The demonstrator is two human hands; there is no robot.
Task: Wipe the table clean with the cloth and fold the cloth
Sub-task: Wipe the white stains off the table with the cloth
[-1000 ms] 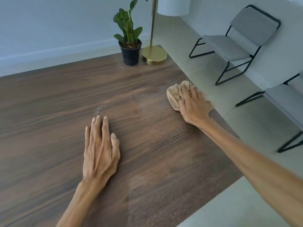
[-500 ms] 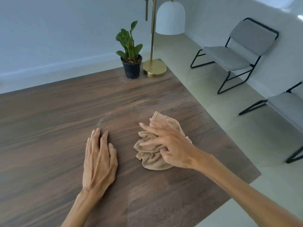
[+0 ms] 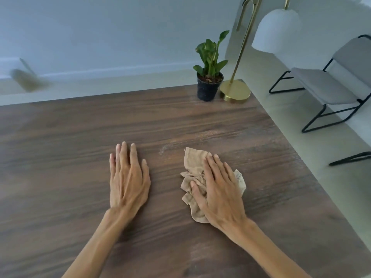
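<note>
A crumpled beige cloth (image 3: 192,167) lies on the dark wooden table (image 3: 80,137), right of centre. My right hand (image 3: 218,189) presses flat on top of the cloth with straight fingers, and its thumb lies on the folds at the left side. Much of the cloth is hidden under this hand. My left hand (image 3: 128,177) rests flat on the bare wood, palm down, a short way left of the cloth and not touching it. A pale smear (image 3: 200,137) shows on the wood just beyond the cloth.
A small potted plant (image 3: 209,77) and a brass lamp base (image 3: 235,91) stand at the table's far right corner, with the white lampshade (image 3: 277,31) above. The table's right edge runs diagonally close to the cloth. Grey chairs (image 3: 331,85) stand on the floor at the right.
My right hand dragged the cloth from the table's right edge back toward the middle, near my left hand, and now lies flat on it. My left hand stayed in place.
</note>
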